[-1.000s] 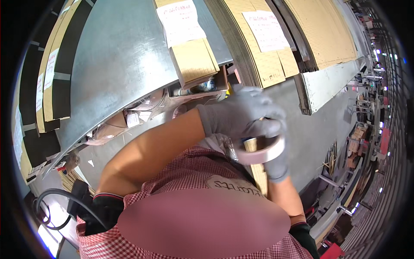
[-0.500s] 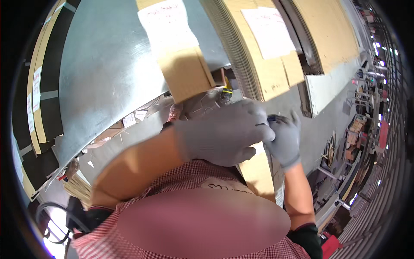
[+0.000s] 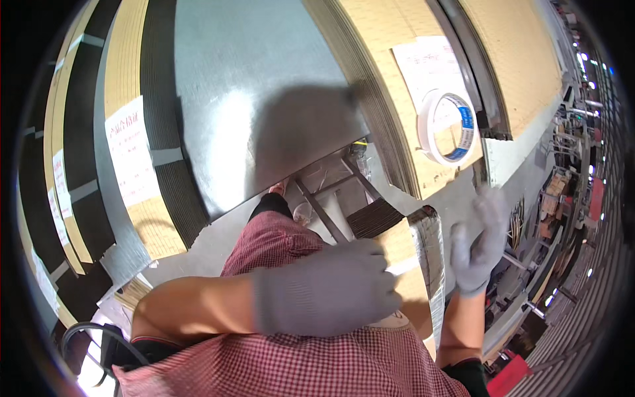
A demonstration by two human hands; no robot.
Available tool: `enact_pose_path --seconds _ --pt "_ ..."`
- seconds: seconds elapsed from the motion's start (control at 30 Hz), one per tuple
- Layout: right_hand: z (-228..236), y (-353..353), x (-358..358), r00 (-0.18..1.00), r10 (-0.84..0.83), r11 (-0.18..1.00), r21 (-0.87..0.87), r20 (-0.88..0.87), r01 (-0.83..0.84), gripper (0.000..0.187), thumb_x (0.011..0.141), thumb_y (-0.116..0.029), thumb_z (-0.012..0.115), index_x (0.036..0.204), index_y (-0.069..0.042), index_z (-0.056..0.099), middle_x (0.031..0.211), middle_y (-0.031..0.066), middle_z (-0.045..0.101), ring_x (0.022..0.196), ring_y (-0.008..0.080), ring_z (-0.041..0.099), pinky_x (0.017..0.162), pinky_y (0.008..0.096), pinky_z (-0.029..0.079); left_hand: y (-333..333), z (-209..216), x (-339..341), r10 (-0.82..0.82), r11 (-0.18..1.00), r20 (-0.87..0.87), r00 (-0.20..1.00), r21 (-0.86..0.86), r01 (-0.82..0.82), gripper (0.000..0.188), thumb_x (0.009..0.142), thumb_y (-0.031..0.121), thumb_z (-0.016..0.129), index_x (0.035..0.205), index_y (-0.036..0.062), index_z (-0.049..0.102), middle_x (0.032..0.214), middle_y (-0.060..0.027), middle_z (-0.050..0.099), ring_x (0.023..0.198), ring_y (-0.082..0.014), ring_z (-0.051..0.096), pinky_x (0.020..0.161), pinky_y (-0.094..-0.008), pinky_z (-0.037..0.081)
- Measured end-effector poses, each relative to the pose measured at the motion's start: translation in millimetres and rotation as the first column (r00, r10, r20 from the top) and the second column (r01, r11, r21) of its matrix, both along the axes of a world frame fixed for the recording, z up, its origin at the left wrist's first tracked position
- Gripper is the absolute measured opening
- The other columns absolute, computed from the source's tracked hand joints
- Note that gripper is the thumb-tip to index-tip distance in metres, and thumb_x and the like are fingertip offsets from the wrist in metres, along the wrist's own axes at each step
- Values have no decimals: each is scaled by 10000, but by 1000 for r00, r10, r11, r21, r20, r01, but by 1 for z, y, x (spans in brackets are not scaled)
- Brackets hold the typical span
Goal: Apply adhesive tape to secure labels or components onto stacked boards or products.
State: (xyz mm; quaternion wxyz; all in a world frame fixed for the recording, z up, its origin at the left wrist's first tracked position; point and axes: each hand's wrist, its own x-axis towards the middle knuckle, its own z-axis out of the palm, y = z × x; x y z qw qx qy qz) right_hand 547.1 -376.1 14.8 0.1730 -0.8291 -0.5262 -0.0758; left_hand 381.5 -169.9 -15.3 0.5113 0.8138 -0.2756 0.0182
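Observation:
Both hands wear grey gloves. My left hand (image 3: 324, 288) is closed, its fingers curled in at the near edge of a tan cardboard stack (image 3: 398, 241) in front of my body; whatever they hold is hidden. To the right, my right hand (image 3: 477, 251) is raised beside that stack, thumb and fingers apart, holding nothing, slightly blurred. Beyond it, a white roll of tape with a blue-printed core (image 3: 429, 132) rests partly on a white paper label (image 3: 417, 63), on top of a thick stack of flat cardboard (image 3: 433, 178).
A grey metal table (image 3: 225, 59) stretches ahead with my shadow on it. On its left stands a labelled cardboard stack (image 3: 161, 231); another cardboard stack (image 3: 509, 59) is at the far right. A dark metal frame (image 3: 324, 215) stands below the table edge. Shelving with goods (image 3: 552, 192) lines the right.
My hands, together before, are now apart: the left has come nearer my body, the right has moved right. The tape roll now lies on the labelled stack. The view has shifted.

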Motion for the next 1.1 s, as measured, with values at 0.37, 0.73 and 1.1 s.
enact_pose_path --seconds 0.37,0.73,1.1 --pt "2 -171 -164 887 -269 962 -69 -376 263 665 769 -163 716 1342 45 451 1305 257 503 1212 404 490 1041 465 371 -79 -23 28 -79 927 302 950 372 -41 177 822 215 561 953 103 601 862 -59 581 810 -204 574 816 -348 441" --pt "1 -208 -208 632 -693 711 -475 -346 519 764 711 -304 785 1340 -4 472 1084 235 621 1002 399 604 845 447 485 144 19 30 689 652 -53 723 481 -587 538 891 344 568 1330 45 483 1463 -257 373 1274 -426 455 1030 -431 413" --pt "2 -7 5 689 -149 851 263 -709 454 468 914 -288 650 1262 9 548 1194 128 609 1072 214 582 948 322 450 171 -21 49 699 692 -169 695 408 -596 722 907 382 633 1436 -31 368 1548 -331 149 1393 -383 343 1084 -379 358"
